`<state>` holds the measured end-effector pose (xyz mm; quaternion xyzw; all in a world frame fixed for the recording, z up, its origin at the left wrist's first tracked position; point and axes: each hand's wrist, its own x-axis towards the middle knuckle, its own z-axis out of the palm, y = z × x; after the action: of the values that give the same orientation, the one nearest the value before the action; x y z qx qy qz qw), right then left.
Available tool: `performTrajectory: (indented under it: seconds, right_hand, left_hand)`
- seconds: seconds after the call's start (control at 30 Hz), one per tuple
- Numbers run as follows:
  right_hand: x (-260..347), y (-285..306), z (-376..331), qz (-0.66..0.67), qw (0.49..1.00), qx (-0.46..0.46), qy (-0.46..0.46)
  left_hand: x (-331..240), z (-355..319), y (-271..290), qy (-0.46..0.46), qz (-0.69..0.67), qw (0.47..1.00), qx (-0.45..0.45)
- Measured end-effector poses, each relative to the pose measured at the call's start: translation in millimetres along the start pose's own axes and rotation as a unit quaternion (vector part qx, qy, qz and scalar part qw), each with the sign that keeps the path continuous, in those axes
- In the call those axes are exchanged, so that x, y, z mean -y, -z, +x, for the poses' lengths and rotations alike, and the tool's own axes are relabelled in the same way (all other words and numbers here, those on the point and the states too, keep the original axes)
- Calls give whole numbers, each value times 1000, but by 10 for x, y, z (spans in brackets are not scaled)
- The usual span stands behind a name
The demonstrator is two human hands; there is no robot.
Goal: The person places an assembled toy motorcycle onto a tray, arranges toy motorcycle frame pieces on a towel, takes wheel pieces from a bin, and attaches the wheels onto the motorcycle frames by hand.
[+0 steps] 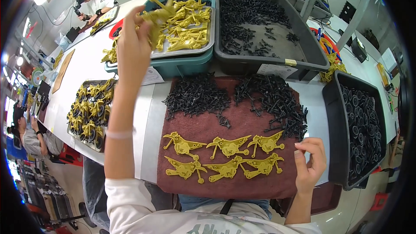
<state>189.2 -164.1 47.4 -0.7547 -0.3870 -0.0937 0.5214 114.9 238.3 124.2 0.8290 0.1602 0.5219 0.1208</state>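
Closest to me is the white sleeve (130, 199) at the bottom edge, and just past it the brown cloth (225, 182) where all the action is. Six yellow frame halves (225, 158) are laid out on it in two neat rows of three, none of them fitted with anything that I can see. So I'd say the layout part for this batch is more or less done and the fitting hasn't started.

Left hand (134, 45) is stretched way out over the teal tray (190, 63), fingers closed around a yellow frame piece (158, 17) lifted clear of the heap of yellow frame parts (188, 28). Looks like one more is being picked up.

Right hand (310, 164) sits at the right edge of the cloth, thumb and fingertips pinched together. It may have some tiny part in there, but I honestly can't tell.

Two piles of small black parts (238, 97) sit at the back of the cloth, untouched for now. More black parts fill the grey bin (312, 56) behind, and black wheels (362, 117) fill the dark bin on the right.

Over on the left there's a tray of assembled yellow toy bikes (89, 110) with wheels on, so a good stack is already finished. Judging by the full bins, plenty left to go.
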Motion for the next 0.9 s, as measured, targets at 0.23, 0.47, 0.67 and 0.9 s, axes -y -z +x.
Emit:
performTrajectory:
  seconds: [0.23, 0.47, 0.67, 0.9]
  right_hand:
    - [454, -603, -73, 311, 950, 21, 14]
    - [588, -363, -185, 268, 947, 152, 96]
    - [651, -305, -259, 207, 918, 281, 188]
    - [498, -349, -707, 94, 971, 69, 207]
  left_hand:
    - [-1579, -1519, 365, -274, -32, 950, 146]
    - [-1853, -2279, 558, 69, -426, 871, 233]
    - [-1924, -2463, 712, 344, -619, 562, 427]
    - [-2201, -2466, 707, 447, -568, 602, 339]
